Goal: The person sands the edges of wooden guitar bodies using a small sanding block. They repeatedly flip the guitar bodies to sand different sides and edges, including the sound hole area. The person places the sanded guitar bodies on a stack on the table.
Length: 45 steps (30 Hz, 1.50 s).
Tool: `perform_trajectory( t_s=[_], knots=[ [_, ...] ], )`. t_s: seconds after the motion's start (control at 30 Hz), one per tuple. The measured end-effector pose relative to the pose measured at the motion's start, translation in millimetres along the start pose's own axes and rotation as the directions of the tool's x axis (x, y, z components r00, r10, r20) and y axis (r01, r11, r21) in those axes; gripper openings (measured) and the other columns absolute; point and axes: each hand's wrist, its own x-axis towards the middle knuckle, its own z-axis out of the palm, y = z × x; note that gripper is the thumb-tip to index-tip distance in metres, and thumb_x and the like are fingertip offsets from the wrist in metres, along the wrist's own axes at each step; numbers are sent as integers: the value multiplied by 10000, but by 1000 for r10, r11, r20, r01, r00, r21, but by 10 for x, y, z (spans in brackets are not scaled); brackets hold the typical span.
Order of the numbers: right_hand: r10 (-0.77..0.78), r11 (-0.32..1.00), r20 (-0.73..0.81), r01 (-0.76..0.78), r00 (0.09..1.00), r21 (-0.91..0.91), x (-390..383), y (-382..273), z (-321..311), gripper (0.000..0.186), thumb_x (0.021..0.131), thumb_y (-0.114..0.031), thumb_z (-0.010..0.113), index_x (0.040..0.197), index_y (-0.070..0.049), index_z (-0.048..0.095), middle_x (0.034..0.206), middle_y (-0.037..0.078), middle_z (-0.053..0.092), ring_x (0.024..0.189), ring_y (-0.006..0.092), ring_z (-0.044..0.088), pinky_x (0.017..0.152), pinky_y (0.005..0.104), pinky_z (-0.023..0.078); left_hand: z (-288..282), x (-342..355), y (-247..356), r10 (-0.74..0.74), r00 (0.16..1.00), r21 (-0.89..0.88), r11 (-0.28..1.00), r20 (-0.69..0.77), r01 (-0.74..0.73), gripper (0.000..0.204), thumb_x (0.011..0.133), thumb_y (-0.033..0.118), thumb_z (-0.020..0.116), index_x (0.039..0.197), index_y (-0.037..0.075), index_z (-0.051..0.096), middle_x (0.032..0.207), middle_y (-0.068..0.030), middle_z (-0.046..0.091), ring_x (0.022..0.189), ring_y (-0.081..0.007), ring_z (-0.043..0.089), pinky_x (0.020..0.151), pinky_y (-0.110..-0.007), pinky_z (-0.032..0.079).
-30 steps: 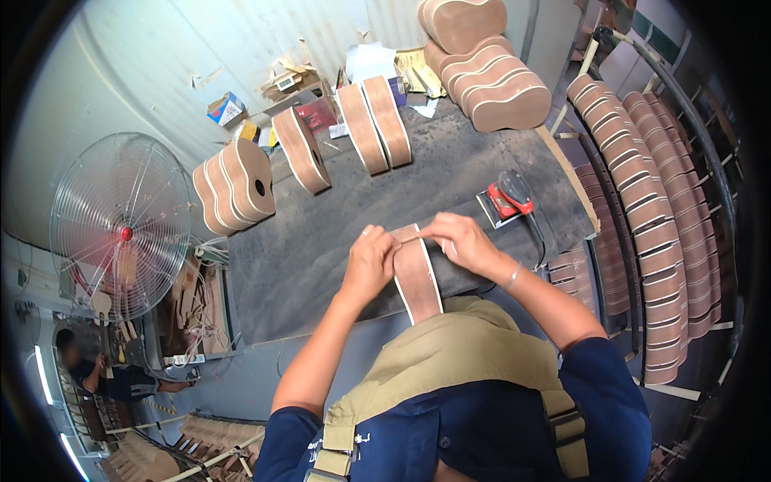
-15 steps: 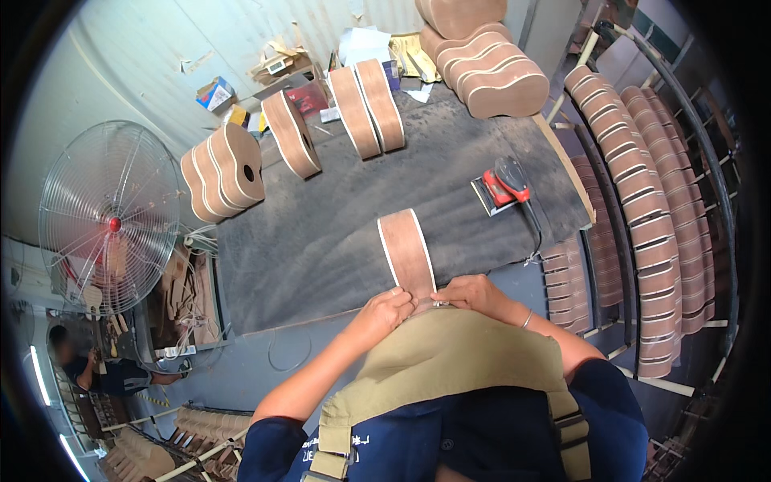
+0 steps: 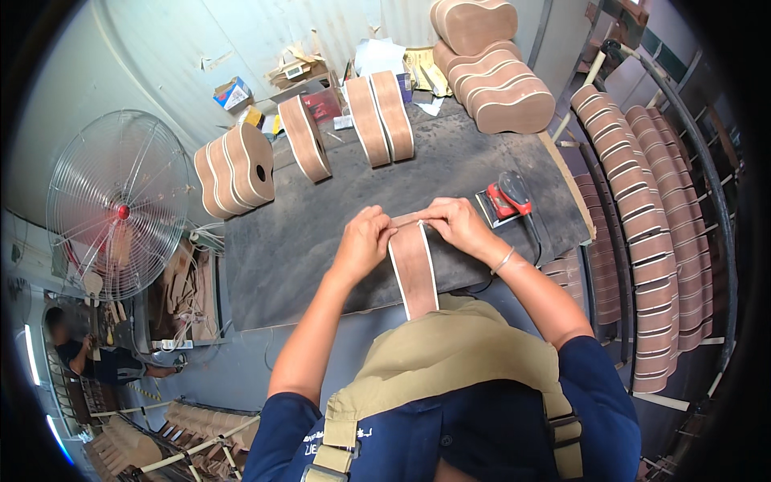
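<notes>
A small wooden guitar body (image 3: 415, 269) stands on its side in front of me, its brown side up between two white edge strips. Its near end reaches my khaki apron (image 3: 466, 345). At its far end, my left hand (image 3: 365, 241) and my right hand (image 3: 458, 227) are closed, fingers pinched. Between them runs a narrow brown strip (image 3: 408, 219), lying across the far end of the body; whether it is sandpaper, I cannot make out. A red and black electric sander (image 3: 507, 198) rests to the right of my right hand.
On the dark-topped workbench (image 3: 321, 217), more guitar bodies (image 3: 233, 173) stand at the back left, others (image 3: 502, 88) are stacked at the back right. A large wire fan (image 3: 116, 209) is left. Racks of guitar bodies (image 3: 634, 233) stand right. Another person (image 3: 96, 353) sits far left.
Both hands have moved away from me, from the body's near end to its far end, arms now stretched out. The view has shifted slightly.
</notes>
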Motion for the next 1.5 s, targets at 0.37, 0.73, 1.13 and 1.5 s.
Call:
perform_trajectory(
  t_s=[0.37, 0.73, 1.13, 1.5],
  knots=[
    [-134, 982, 111, 147, 985, -118, -1250, -86, 250, 390, 891, -11, 665, 1250, -127, 765, 1072, 57, 762, 845, 275, 705, 751, 381, 597, 303, -943, 375, 368, 916, 144, 909, 161, -391, 96, 805, 59, 672, 891, 16, 664, 855, -74, 545, 840, -228, 600, 707, -375, 517],
    [161, 909, 415, -298, 895, 291, -1413, -455, 3, 252, 922, -87, 728, 1153, -77, 830, 913, 158, 772, 801, 271, 756, 748, 350, 606, -330, -171, 759, 200, 751, 180, 902, 630, -391, 721, 880, 62, 610, 1587, 118, 487, 1369, -172, 560, 1190, -354, 580, 983, -450, 481],
    [641, 559, -164, -310, 750, 769, -1401, -433, -46, 233, 1025, -41, 704, 1222, 83, 693, 1003, 178, 778, 896, 236, 784, 803, 362, 674, -689, -235, 300, -159, 934, 388, 921, 320, 24, 576, 594, 295, 894, 987, 32, 566, 1005, -178, 627, 952, -422, 654, 799, -512, 539],
    [654, 373, 133, -470, 745, 800, -950, -267, 1018, 175, 1053, -91, 681, 1154, 35, 614, 1019, 201, 753, 920, 251, 784, 807, 344, 669, 289, -1501, 1291, -653, 746, 302, 743, 131, 597, 825, 709, 548, 883, 1135, -22, 468, 1045, -272, 671, 863, -503, 720, 742, -569, 584]
  ],
)
